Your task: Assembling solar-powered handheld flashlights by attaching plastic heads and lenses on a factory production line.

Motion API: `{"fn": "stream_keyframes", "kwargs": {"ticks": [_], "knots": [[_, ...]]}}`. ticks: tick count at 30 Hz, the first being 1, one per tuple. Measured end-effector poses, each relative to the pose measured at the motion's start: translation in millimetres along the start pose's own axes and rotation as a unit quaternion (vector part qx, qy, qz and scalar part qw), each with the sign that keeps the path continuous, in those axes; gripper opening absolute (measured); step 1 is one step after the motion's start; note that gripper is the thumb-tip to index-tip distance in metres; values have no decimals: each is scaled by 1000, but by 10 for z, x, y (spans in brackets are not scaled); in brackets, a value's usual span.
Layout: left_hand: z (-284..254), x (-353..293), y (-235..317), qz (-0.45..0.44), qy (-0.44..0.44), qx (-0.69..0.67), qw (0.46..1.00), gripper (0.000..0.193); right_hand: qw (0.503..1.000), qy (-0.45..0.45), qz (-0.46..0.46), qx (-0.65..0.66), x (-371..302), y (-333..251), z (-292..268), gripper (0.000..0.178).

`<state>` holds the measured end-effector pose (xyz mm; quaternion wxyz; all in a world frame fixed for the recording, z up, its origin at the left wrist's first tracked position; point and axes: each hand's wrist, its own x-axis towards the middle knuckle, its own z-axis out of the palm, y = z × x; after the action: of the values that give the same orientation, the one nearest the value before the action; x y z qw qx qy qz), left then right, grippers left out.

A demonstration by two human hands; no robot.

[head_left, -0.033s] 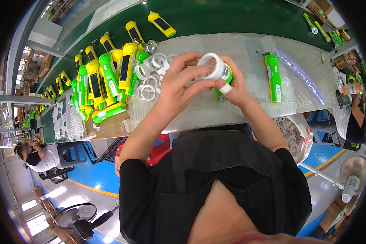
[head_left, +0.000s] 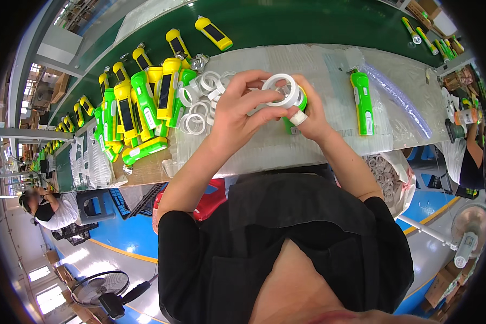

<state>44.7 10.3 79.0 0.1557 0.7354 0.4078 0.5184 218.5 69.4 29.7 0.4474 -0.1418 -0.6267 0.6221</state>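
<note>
A workshop with a blue floor (head_left: 129, 229), viewed over a desk (head_left: 259, 159) spread with grey sheeting, a green strip (head_left: 308, 21) running along its far side. At the centre, a white ring (head_left: 292, 95) is pinched between the thumb and fingers of the left hand (head_left: 238, 108), its opening tilted up and toward the left. The ring lies between the two hands, against or just over the head end of a green flashlight (head_left: 290, 126), around which the right hand (head_left: 314, 116) is closed; whether the ring is seated cannot be told from here. White tape (head_left: 298, 117) wraps the right thumb.

Compared with the earlier frame, the ring has shifted slightly to the right and turned its opening more to the viewer, hiding more of the flashlight's head. The forearms hold nearly the same pose, and the surrounding items show no clear change.

Just beside the left hand lie loose white rings (head_left: 217, 95); beyond them, a heap of yellow and green flashlights (head_left: 146, 100) bounds movement on the left. On the right, a stretch of sheeting separates the right hand from a lone green-and-white flashlight (head_left: 363, 105), past which bubble wrap (head_left: 397, 100) lies aslant. The near edge of the desk passes beneath the forearms; below it, at the right, hangs or stands a bag of rings (head_left: 407, 190).
</note>
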Motion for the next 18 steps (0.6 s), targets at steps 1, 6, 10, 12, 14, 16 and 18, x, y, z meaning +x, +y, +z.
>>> {"fn": "stream_keyframes", "kwargs": {"ticks": [1,6,10,12,14,16,18], "knots": [[3,0,1,2,0,0,1000,31,1000,-7,-10,5,1,19,-1,41],[-35,43,-18,13,-36,65,997,37,1000,-8,-7,5,1,-10,-51,46],[-46,134,45,-3,-62,57,996,37,993,58,-98,-31,11,63,-79,56],[-40,179,74,-3,-86,53,995,37,990,34,-111,-77,37,-13,-171,56],[-31,208,56,2,-93,63,994,37,968,-23,-149,-199,91,-201,-348,53],[-3,231,78,8,-101,70,992,38,940,-66,-172,-288,135,-462,-535,47],[89,286,128,28,-122,78,989,42,920,-105,-152,-345,167,-734,-667,46]]}}
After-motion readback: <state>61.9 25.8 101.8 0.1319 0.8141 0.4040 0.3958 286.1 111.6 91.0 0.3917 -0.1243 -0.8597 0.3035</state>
